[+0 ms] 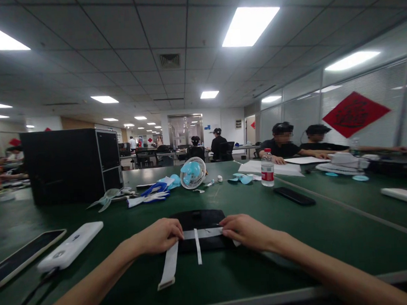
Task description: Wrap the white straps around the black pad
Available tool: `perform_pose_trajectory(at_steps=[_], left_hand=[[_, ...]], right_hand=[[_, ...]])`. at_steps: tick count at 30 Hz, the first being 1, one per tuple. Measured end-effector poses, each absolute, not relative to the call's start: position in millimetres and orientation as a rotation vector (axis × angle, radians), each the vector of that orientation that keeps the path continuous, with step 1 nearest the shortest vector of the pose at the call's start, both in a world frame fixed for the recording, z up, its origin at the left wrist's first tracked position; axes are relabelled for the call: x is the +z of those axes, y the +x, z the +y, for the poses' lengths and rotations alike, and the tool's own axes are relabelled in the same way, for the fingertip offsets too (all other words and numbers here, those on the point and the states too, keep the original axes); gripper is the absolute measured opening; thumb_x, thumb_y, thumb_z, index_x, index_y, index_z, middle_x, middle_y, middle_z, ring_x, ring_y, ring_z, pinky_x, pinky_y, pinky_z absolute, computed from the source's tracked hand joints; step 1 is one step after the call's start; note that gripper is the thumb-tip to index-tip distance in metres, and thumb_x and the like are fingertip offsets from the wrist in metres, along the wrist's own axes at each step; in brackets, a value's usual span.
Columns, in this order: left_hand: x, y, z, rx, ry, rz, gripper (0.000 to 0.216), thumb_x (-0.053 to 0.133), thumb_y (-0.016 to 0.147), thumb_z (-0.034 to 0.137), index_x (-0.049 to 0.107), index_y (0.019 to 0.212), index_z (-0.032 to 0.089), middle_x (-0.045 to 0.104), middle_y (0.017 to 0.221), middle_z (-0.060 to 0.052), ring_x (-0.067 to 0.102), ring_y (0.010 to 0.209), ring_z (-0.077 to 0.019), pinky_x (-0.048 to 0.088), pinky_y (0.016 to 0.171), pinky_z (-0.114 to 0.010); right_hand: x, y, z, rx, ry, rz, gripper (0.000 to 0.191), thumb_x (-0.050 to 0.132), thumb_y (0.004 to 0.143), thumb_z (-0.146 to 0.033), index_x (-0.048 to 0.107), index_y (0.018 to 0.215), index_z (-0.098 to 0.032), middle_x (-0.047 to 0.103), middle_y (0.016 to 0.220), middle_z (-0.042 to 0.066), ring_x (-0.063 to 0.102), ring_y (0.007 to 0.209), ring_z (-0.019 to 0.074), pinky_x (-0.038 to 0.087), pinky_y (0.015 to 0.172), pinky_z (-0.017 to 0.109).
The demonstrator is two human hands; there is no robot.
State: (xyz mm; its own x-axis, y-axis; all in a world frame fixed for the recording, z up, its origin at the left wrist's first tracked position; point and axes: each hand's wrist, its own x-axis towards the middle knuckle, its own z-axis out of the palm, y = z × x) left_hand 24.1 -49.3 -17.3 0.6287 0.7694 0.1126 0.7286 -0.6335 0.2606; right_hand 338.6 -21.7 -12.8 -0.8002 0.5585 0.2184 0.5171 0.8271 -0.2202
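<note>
In front of me on the green table lies a flat black piece [197, 216], its kind unclear. Across it runs a pale grey strip [208, 232], crossed by a narrow white strip [198, 251] that reaches toward me. The fingertips of my left hand [162, 233] are closed at the grey strip's left end. My right hand [246, 230] pinches its right end. Below my left hand hangs a white ribbed band [169, 265] with a thicker tip, lying on the table. My fingers cover both ends of the grey strip.
To the left are a white power bank [71, 245] with a cable and a phone [23, 255]. Farther back stand a black box [62, 165], gloves [151, 195], a small fan [193, 172], and a bottle [267, 169]. A black phone [294, 195] lies right; people sit beyond.
</note>
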Motion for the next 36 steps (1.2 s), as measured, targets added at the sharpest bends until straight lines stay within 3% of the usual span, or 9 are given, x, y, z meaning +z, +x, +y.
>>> perform_pose_trajectory(at_steps=[4, 8, 12, 18, 25, 31, 36], left_hand=[[-17, 26, -47, 0.353, 2.554, 1.277, 0.022, 0.049, 0.085, 0.025, 0.070, 0.091, 0.024, 0.062, 0.107, 0.000, 0.059, 0.096, -0.0139, 0.045, 0.088, -0.026], [-17, 21, -43, 0.501, 2.499, 1.350, 0.023, 0.048, 0.086, 0.029, 0.069, 0.094, 0.023, 0.062, 0.106, 0.000, 0.059, 0.094, -0.0139, 0.046, 0.084, -0.025], [-20, 3, -33, 0.670, 2.537, 1.583, 0.029, 0.042, 0.089, 0.030, 0.067, 0.101, 0.023, 0.063, 0.103, -0.002, 0.059, 0.092, -0.0152, 0.047, 0.082, -0.026], [-28, -31, -13, 0.643, 2.628, 1.874, 0.032, 0.041, 0.088, 0.028, 0.068, 0.102, 0.019, 0.065, 0.103, -0.005, 0.061, 0.094, -0.0175, 0.046, 0.087, -0.030], [-32, -38, -7, 0.538, 2.583, 1.962, 0.033, 0.041, 0.087, 0.033, 0.069, 0.100, 0.021, 0.066, 0.103, -0.006, 0.061, 0.093, -0.0191, 0.046, 0.087, -0.032], [-35, -32, -7, 0.460, 2.548, 1.946, 0.034, 0.041, 0.086, 0.036, 0.068, 0.100, 0.021, 0.066, 0.102, -0.005, 0.062, 0.094, -0.0199, 0.048, 0.084, -0.032], [-41, -38, -3, 0.431, 2.510, 1.943, 0.033, 0.042, 0.085, 0.037, 0.067, 0.101, 0.022, 0.066, 0.103, -0.005, 0.061, 0.095, -0.0202, 0.047, 0.086, -0.033]], right_hand=[[-6, 317, 1, 0.089, -0.844, -2.707, 0.031, 0.049, 0.089, -0.029, 0.066, 0.111, -0.017, 0.064, 0.113, 0.009, 0.060, 0.100, 0.0201, 0.045, 0.088, 0.031], [-5, 277, 36, -0.014, -0.850, -2.763, 0.035, 0.058, 0.081, -0.022, 0.064, 0.115, -0.014, 0.064, 0.110, 0.011, 0.060, 0.099, 0.0229, 0.045, 0.087, 0.032], [-11, 247, 63, -0.062, -0.882, -2.822, 0.034, 0.060, 0.080, -0.025, 0.065, 0.112, -0.014, 0.065, 0.109, 0.012, 0.060, 0.098, 0.0240, 0.046, 0.082, 0.031], [-13, 247, 72, -0.004, -0.904, -2.850, 0.030, 0.061, 0.081, -0.029, 0.069, 0.106, -0.016, 0.069, 0.103, 0.008, 0.063, 0.091, 0.0204, 0.045, 0.075, 0.025], [11, 333, 95, -0.074, -1.225, -2.535, 0.023, 0.060, 0.079, -0.028, 0.073, 0.093, -0.016, 0.072, 0.087, 0.006, 0.063, 0.075, 0.0168, 0.043, 0.066, 0.022], [14, 451, 128, -0.113, -1.714, -2.218, 0.018, 0.060, 0.077, -0.027, 0.075, 0.082, -0.017, 0.072, 0.080, 0.007, 0.064, 0.075, 0.0176, 0.043, 0.065, 0.022], [7, 495, 135, -0.037, -2.011, -2.025, 0.015, 0.065, 0.072, -0.025, 0.074, 0.079, -0.014, 0.071, 0.086, 0.010, 0.064, 0.082, 0.0203, 0.043, 0.065, 0.023]])
